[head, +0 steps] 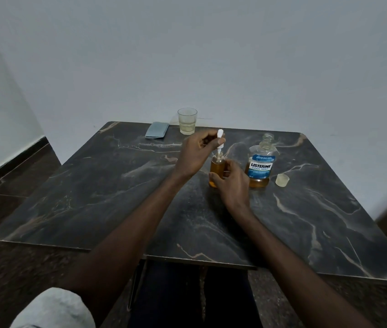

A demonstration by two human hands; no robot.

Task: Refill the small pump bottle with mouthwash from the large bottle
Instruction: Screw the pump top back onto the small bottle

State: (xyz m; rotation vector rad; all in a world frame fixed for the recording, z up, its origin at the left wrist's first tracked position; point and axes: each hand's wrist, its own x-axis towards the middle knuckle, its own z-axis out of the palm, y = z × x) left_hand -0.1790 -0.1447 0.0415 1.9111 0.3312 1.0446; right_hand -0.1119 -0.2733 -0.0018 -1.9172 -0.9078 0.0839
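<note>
Toward the upper left of the dark marbled table [93, 197] lies a blue-grey folded cloth [156, 130]. Just right of it stands a glass [187, 121] with a little pale liquid in the bottom. At the centre of the frame the left hand [193, 153] pinches the white pump head [220, 138] between thumb and fingertips. The pump's stem reaches down into the neck of the small bottle [217, 170], which stands on the table nearly full of amber mouthwash. The right hand [231, 183] is wrapped around that bottle's lower body from the right side, steadying it. Just to the right stands the large bottle [261, 162], uncapped, with only a shallow amber layer at its base, and its cap [282, 180] sits on the table near it at centre right. The small bottle looks light and likely top-heavy with the pump on (and probably slick if any liquid has run down its side), so a firm hold low on the body suits it best. The pump is best turned by its collar rather than the thin nozzle, which could bend or snap. Whether the pump is already threaded on cannot be told.
</note>
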